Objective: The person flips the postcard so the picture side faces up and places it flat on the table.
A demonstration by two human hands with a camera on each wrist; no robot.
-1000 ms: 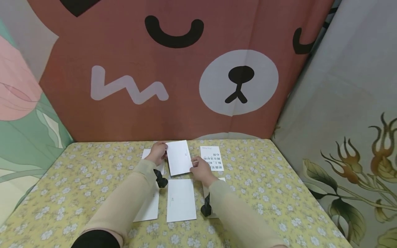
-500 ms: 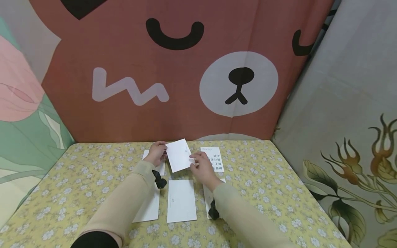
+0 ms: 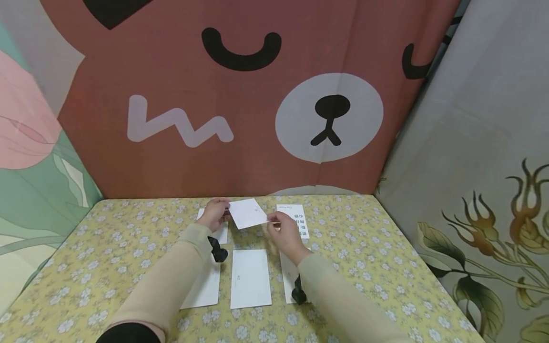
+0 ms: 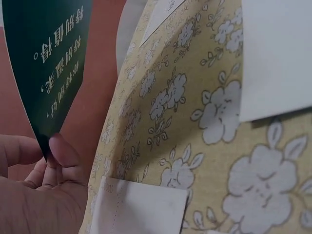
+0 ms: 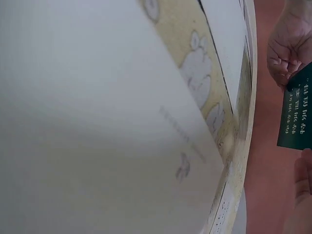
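Note:
A postcard (image 3: 247, 214) is held raised and tilted above the far part of the table, its white side facing up in the head view. Its underside is dark green with pale characters, seen in the left wrist view on the green card face (image 4: 53, 63). My left hand (image 3: 213, 215) pinches the card's left corner between thumb and fingers. At the opposite corner, my right hand (image 3: 286, 234) pinches it with thumb and forefinger. Below lies a white postcard (image 3: 250, 278) flat on the table. Another postcard (image 3: 297, 220), printed with dark characters, lies behind the right hand.
A white card (image 3: 202, 290) lies at front left, partly under the left sleeve. Another card (image 3: 223, 236) is behind the left hand. A further card (image 3: 289, 276) is partly covered by the right arm. The flowered tablecloth (image 3: 364, 267) meets a bear-print curtain (image 3: 249, 166).
The postcard has been tipped from facing the head camera to a flatter angle, its near edge rising. My right hand has shifted slightly right along with its corner; the left hand keeps its grip.

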